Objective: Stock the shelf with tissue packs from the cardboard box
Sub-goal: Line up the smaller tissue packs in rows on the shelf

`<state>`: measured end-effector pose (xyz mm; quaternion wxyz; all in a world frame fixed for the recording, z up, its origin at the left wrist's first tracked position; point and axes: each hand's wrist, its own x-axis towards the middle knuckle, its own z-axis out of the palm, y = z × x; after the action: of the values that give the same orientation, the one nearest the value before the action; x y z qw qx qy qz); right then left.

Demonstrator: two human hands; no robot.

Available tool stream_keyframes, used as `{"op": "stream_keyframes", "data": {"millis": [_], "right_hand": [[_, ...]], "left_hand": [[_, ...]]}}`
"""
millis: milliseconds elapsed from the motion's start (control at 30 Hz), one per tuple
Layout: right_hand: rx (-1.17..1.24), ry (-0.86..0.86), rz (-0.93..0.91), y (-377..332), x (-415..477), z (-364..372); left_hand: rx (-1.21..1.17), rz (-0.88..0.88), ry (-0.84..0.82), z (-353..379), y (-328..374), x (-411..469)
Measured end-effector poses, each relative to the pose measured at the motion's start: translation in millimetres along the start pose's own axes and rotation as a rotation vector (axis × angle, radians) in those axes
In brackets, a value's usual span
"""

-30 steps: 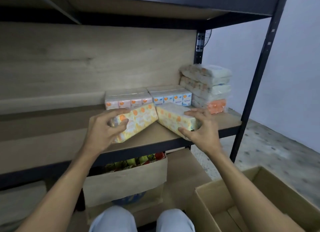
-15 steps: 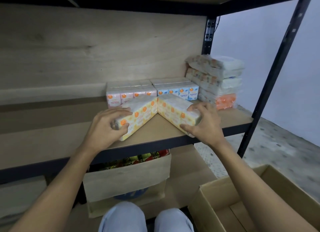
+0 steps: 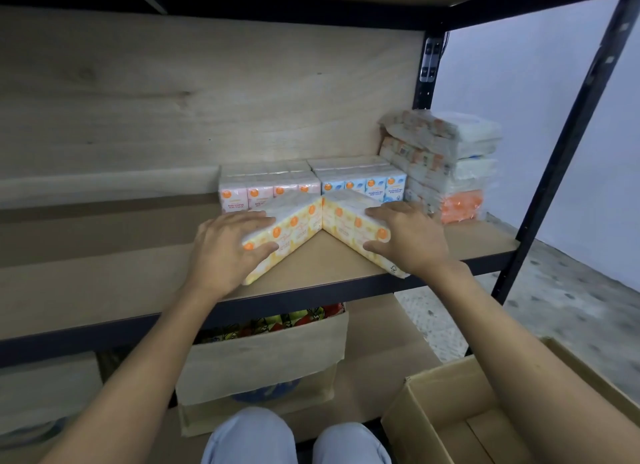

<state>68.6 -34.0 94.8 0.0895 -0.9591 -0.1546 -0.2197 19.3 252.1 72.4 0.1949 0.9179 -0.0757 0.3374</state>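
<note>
Tissue packs sit at the front of the pale brown wooden shelf board (image 3: 104, 283): a left yellow pack (image 3: 298, 228) and a right yellow pack (image 3: 343, 214). Both are soft-edged rectangular blocks in glossy film printed with orange dots. Their inner ends touch, so the pair makes a V pointing toward the back.

The left hand (image 3: 225, 252) grasps the left yellow pack, fingers laid over its top and thumb pressed on its front face. The right hand (image 3: 412, 238) grasps the right yellow pack the same way; that pack's outer corner reaches the shelf's front lip.

Just behind them a pink-and-white boxy tissue bundle (image 3: 266, 183) and a blue-and-white tissue bundle (image 3: 360, 179) stand side by side before the grained wooden back panel (image 3: 207, 100). To the right is a stack of flat packs in crinkled clear wrap (image 3: 446, 152), the lowest showing orange. A black perforated metal upright (image 3: 567, 141) slants past it.

An open brown cardboard box (image 3: 446, 394) stands on the floor at lower right. A second cardboard box (image 3: 263, 356) under the shelf holds colourful items too blurred to name. Knees in light blue fabric (image 3: 249, 436) show at the bottom.
</note>
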Motion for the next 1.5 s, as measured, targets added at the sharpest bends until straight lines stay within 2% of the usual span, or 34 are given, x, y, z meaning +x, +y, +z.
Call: {"op": "stream_keyframes", "data": {"millis": [200,400,500,633,767,833,933,1500], "right_hand": [[0.034,-0.1,-0.105,35.9,9.7,-9.8],[-0.03,-0.189,-0.131,56.7,25.3,-15.0],[-0.064,-0.125,-0.111,48.6,29.5,-14.6],[0.031,0.036,-0.052,11.5,30.8,2.7],[-0.073,0.011,0.067,0.1,32.6,29.5],[-0.13,0.055,0.05,3.6,32.9,35.1],[-0.088,0.092,-0.01,16.1,39.0,39.4],[0.141,0.059,-0.249,71.7,96.8,63.7]], "left_hand": [[-0.105,0.065,-0.127,-14.9,-30.0,9.6],[0.107,0.102,-0.221,-26.6,-48.2,28.4],[0.161,0.082,-0.204,-25.0,-38.3,32.2],[0.146,0.04,-0.144,-5.3,-13.2,29.8],[0.21,-0.025,-0.133,18.7,-5.6,27.9],[0.25,-0.02,-0.081,27.5,-10.4,26.4],[0.236,0.001,-0.006,34.4,-16.2,27.9],[0.187,0.054,0.026,58.7,-31.8,58.1]]}}
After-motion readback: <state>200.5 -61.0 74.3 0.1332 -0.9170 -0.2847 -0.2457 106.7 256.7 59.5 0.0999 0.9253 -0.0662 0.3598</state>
